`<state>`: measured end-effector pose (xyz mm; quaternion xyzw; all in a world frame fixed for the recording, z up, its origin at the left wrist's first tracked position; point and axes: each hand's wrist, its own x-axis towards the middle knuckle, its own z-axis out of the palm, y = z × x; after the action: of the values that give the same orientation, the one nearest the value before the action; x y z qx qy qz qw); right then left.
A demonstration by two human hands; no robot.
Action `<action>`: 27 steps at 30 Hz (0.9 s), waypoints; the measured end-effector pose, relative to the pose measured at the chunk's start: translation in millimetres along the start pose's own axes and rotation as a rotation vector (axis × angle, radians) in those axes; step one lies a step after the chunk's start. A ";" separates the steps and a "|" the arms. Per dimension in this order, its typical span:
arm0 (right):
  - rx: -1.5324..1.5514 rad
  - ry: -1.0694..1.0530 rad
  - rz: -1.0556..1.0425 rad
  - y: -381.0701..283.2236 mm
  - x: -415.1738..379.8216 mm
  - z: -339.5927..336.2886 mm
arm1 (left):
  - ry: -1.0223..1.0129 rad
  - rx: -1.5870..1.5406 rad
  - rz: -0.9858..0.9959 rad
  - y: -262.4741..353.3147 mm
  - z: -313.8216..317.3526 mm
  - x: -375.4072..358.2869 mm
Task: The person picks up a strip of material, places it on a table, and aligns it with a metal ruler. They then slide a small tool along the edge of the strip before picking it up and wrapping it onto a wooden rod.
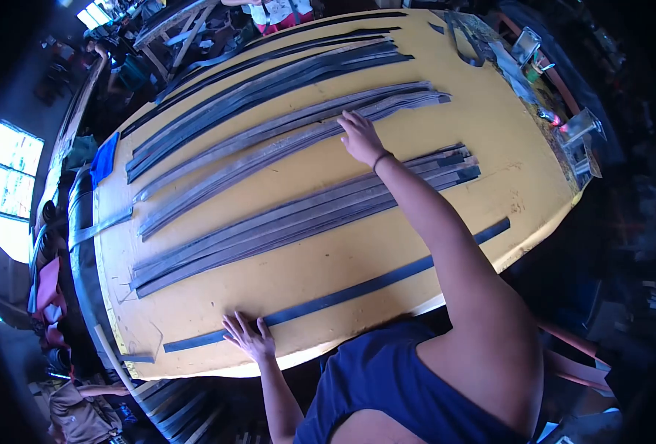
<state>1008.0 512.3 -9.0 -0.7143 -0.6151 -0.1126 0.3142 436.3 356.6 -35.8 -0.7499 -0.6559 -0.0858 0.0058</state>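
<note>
Draping at the table's left edge: blue cloth, toward the far corner. Left hand sits near the front edge, grip spread, fingers across the single dark strip, which runs lengthwise along that edge. Layered strips lie behind it, mid-table. Right hand is farther back, at the brownish strip bundle, fingers bent; can't tell if its grip pinches any. More dark strips along far edge. Metal fittings at right edge.
</note>
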 end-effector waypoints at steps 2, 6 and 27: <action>-0.081 -0.079 -0.006 13.6 28.5 24.1 | 0.002 0.001 -0.007 2.0 0.2 0.2; -0.165 -0.389 0.146 11.8 44.0 40.7 | 0.028 -0.039 -0.006 1.7 1.4 1.6; -0.022 -0.173 -0.228 48.0 53.1 36.4 | 0.038 -0.077 -0.029 8.2 -2.3 3.3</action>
<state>1056.9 574.4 -23.1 -0.6502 -0.7159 -0.0924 0.2372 444.5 358.4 -32.3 -0.7384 -0.6626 -0.1250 -0.0119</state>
